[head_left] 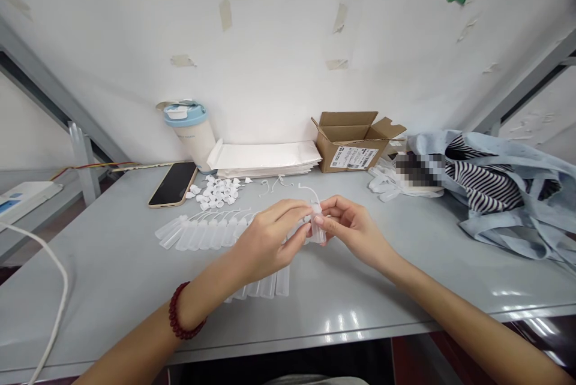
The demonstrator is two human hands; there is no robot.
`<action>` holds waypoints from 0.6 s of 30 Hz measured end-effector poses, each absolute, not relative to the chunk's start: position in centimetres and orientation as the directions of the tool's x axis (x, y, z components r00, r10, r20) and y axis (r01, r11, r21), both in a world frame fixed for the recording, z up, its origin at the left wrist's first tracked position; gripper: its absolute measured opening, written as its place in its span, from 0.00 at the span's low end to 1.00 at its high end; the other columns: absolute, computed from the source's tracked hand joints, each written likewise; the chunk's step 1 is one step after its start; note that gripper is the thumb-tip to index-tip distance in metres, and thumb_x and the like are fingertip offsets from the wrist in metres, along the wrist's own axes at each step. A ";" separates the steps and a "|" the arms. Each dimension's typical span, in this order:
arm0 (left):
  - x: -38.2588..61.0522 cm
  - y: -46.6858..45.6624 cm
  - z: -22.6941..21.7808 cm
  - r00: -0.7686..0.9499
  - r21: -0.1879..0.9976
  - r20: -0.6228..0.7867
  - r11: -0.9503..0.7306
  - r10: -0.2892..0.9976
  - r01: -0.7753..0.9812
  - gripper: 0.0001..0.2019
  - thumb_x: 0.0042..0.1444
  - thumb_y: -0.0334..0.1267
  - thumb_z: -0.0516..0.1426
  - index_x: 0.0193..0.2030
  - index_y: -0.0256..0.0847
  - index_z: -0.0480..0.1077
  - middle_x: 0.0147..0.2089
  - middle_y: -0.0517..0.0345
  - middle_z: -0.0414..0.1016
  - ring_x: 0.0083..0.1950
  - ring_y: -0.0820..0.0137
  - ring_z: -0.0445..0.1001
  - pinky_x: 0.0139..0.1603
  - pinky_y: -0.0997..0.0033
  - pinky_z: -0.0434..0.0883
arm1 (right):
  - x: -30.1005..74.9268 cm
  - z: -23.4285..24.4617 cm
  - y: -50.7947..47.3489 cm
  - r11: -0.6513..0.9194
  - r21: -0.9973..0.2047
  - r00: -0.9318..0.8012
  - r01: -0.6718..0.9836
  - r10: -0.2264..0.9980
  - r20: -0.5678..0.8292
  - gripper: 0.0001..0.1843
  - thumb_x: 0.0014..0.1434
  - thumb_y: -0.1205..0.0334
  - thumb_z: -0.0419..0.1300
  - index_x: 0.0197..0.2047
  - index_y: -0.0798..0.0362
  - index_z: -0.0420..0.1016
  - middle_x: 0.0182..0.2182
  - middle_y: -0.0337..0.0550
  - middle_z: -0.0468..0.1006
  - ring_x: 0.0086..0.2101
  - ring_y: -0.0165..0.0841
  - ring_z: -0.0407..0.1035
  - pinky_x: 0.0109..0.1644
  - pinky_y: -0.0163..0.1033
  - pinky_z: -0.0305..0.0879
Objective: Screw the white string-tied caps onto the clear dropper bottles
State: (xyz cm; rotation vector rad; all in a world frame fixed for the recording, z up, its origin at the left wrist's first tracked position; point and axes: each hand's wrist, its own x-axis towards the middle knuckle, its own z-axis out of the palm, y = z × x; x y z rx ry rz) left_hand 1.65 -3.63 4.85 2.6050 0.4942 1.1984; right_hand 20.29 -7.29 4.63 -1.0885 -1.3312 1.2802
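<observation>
Several things lie across the grey table [112, 289], and most seem set within easy reach of the hands. At the far left a white cable [54, 277] hangs over the edge. Behind it a phone [173, 184] lies face up beside a lidded cup [191, 130], both pushed back toward the wall, probably to keep them out of the way. A heap of small white caps [218, 190] sits just behind a row of clear tubes [202, 232], which lie side by side and touching, likely so that each can be lifted singly. More of them show under the left wrist.

The left hand [265, 241] is closed, thumb and fingertips pinching one side of a single tube [317, 226] held above the table's middle. The right hand [355, 226] grasps the other side between thumb and forefinger, so the piece is steadied from both ends, close under the eyes. What the fingers do to it is too small to tell.

Behind lies a stack of white bags [265, 160], then an open box [353, 139]; to the right, a bundle of cloth [495, 187] is heaped clear of the hands.
</observation>
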 end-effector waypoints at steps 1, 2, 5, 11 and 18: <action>1.6 -3.7 5.0 0.614 0.353 0.679 -0.912 0.403 0.208 0.12 0.61 0.28 0.54 0.51 0.38 0.67 0.50 0.48 0.74 0.51 0.65 0.73 0.51 0.65 0.73 | 20.3 4.7 -7.3 0.038 -0.999 -0.144 -0.018 0.989 0.040 0.16 0.53 0.52 0.66 0.36 0.52 0.67 0.27 0.37 0.76 0.25 0.29 0.73 0.28 0.36 0.71; 1.5 -3.7 5.1 0.624 0.358 0.668 -0.910 0.405 0.207 0.13 0.60 0.29 0.55 0.52 0.38 0.66 0.51 0.47 0.73 0.52 0.65 0.72 0.52 0.64 0.73 | 20.2 4.7 -7.4 0.025 -1.000 -0.142 -0.017 0.989 0.027 0.15 0.52 0.52 0.66 0.35 0.52 0.67 0.28 0.37 0.76 0.24 0.28 0.72 0.28 0.36 0.71; 1.5 -3.8 5.3 0.664 0.343 0.650 -0.923 0.369 0.178 0.15 0.60 0.34 0.58 0.53 0.37 0.65 0.52 0.44 0.71 0.53 0.63 0.71 0.52 0.62 0.72 | 20.1 4.8 -7.5 -0.012 -1.000 -0.148 -0.020 0.989 -0.009 0.16 0.51 0.52 0.67 0.33 0.52 0.66 0.29 0.37 0.75 0.26 0.30 0.74 0.29 0.37 0.71; 1.4 -4.1 5.4 0.750 0.334 0.548 -0.919 0.370 0.209 0.16 0.59 0.36 0.59 0.52 0.37 0.63 0.52 0.44 0.70 0.54 0.60 0.68 0.51 0.59 0.70 | 19.5 4.6 -7.6 -0.063 -0.997 -0.193 -0.044 0.980 -0.053 0.18 0.49 0.52 0.68 0.31 0.52 0.64 0.29 0.36 0.74 0.30 0.33 0.77 0.27 0.34 0.70; 0.9 -4.7 6.0 0.823 0.426 0.357 -0.862 0.441 0.277 0.11 0.56 0.31 0.59 0.46 0.38 0.66 0.48 0.50 0.69 0.51 0.62 0.66 0.49 0.63 0.69 | 19.9 3.8 -7.4 -0.075 -0.996 -0.252 0.051 0.964 -0.086 0.16 0.50 0.54 0.68 0.33 0.54 0.67 0.25 0.35 0.73 0.24 0.28 0.71 0.29 0.35 0.71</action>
